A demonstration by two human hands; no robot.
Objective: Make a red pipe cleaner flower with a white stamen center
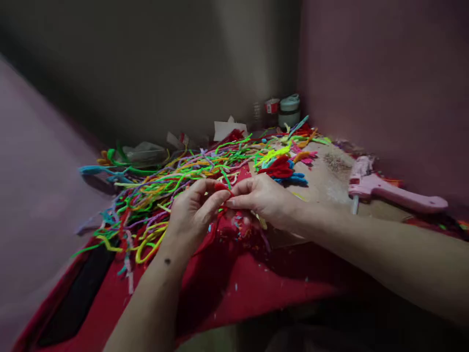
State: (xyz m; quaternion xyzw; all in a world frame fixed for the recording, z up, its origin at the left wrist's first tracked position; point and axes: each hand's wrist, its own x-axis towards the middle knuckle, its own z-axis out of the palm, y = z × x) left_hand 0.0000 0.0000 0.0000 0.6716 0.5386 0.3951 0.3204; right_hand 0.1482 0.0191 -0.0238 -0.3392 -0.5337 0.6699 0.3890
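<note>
My left hand [192, 212] and my right hand [262, 198] meet over a red cloth [234, 288]. Between their pinched fingertips both hold a short red pipe cleaner [222, 187]. Just beyond the fingers spreads a big tangle of coloured pipe cleaners [176, 181] in green, yellow, orange, purple and blue. Right behind my right hand lie finished pieces: a red pipe-cleaner flower [279, 167] and a blue one [295, 179].
A pink glue gun [388, 191] lies on a cardboard sheet [330, 183] at the right. Small jars [289, 110] and paper scraps [224, 129] stand in the far corner against the walls. A clear plastic bag [144, 152] lies at the back left.
</note>
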